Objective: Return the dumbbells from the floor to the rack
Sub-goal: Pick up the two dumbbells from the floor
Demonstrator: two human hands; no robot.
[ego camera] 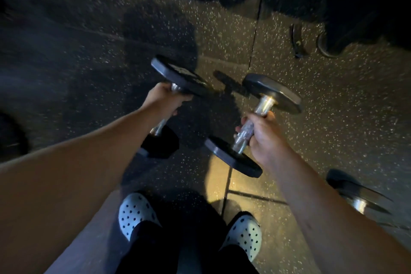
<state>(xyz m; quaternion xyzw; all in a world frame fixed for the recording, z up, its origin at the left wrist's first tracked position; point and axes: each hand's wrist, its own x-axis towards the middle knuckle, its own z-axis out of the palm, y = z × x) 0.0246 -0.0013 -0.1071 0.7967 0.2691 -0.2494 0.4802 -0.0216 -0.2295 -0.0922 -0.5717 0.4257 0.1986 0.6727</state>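
Note:
I hold two black dumbbells with chrome handles above the speckled rubber floor. My left hand [163, 99] is wrapped around the handle of the left dumbbell [180, 77], whose far head tilts up and near head hangs low. My right hand [263, 135] grips the knurled handle of the right dumbbell [272, 92], one round head beyond my fingers and one below them. A third dumbbell [358, 196] lies on the floor at the right edge, partly hidden by my right forearm. No rack can be made out.
My two feet in pale perforated clogs [135, 213] stand at the bottom centre. Dark equipment and a metal ring [327, 46] sit at the top right, with a dark strap-like piece [297, 40] beside them. Dark shapes line the top and left edges.

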